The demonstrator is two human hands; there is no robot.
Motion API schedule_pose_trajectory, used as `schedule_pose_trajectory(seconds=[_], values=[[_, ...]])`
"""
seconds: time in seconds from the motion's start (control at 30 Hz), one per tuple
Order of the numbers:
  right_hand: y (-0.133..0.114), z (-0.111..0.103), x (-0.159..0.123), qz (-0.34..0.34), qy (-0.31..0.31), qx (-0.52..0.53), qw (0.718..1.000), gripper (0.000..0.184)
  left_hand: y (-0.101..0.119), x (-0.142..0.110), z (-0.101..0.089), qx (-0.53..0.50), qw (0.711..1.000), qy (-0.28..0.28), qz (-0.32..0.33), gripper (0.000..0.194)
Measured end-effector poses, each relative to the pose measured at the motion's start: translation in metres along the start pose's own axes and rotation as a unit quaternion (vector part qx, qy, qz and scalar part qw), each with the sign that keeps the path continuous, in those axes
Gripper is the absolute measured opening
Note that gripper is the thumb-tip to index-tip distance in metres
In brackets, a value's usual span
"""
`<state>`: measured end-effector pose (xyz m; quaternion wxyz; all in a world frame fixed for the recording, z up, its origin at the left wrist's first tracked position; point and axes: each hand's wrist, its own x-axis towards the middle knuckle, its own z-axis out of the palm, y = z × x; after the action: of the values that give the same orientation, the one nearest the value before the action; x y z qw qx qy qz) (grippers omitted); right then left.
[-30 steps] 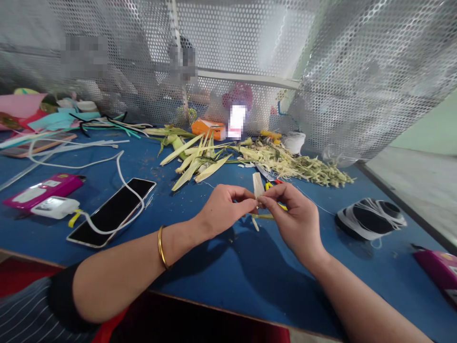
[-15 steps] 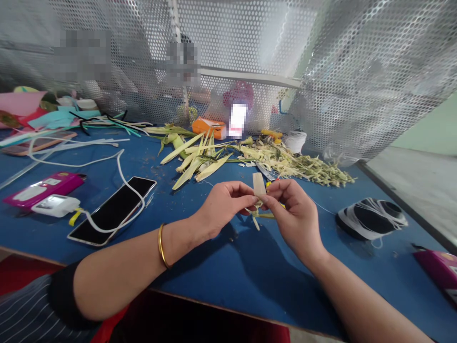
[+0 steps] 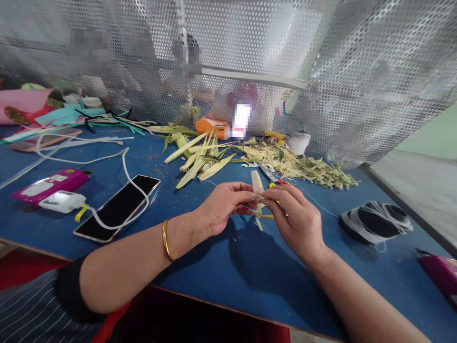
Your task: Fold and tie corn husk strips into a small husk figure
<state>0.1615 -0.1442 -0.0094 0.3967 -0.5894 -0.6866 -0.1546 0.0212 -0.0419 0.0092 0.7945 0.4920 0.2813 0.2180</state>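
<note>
My left hand (image 3: 228, 205) pinches a pale corn husk strip (image 3: 257, 181) between thumb and fingers, above the blue table. Meeting it from the other side, my right hand (image 3: 294, 214) has its thumb and forefinger closed on the same piece. The strip's broad end points up and away from me; narrow husk ends hang below the fingertips. Just beyond the hands lie scissors (image 3: 267, 174) with red and yellow on the handles, partly hidden by my right hand. A thin thread (image 3: 319, 205) runs from behind the right hand toward a spool (image 3: 376, 221).
Loose corn husks (image 3: 200, 157) and a heap of shredded husk pieces (image 3: 303, 166) lie beyond the hands. On the left are a phone (image 3: 117, 208), a white cable (image 3: 128, 166) and a magenta pack (image 3: 52, 185). A perforated sheet (image 3: 250, 43) stands along the back.
My right thumb and fingers have closed in and shifted slightly left over the husk. The strip's upper end has turned a little and looks narrower. The view has shifted slightly.
</note>
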Motion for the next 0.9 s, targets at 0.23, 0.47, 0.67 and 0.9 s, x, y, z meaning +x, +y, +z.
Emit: schedule_pose_trajectory(seconds=[0.23, 0.47, 0.67, 0.9], values=[[-0.0047, 0.0006, 0.0021, 0.089, 0.014, 0.089, 0.992, 0.011, -0.0015, -0.0012, 0.0015, 0.062, 0.997, 0.001, 0.055, 0.011], [-0.0057, 0.0044, 0.0009, 0.232, 0.005, 0.225, 0.946, 0.003, -0.005, -0.001, -0.003, 0.298, 0.931, 0.031, 0.21, 0.009], [-0.0037, 0.0066, 0.002, 0.27, 0.005, 0.303, 0.914, 0.021, -0.0079, 0.0003, -0.0049, 0.328, 0.914, 0.02, 0.237, 0.012], [-0.0074, 0.0, 0.0042, 0.26, -0.008, 0.215, 0.941, 0.009, -0.006, -0.0012, -0.0017, 0.345, 0.902, 0.017, 0.26, 0.005]])
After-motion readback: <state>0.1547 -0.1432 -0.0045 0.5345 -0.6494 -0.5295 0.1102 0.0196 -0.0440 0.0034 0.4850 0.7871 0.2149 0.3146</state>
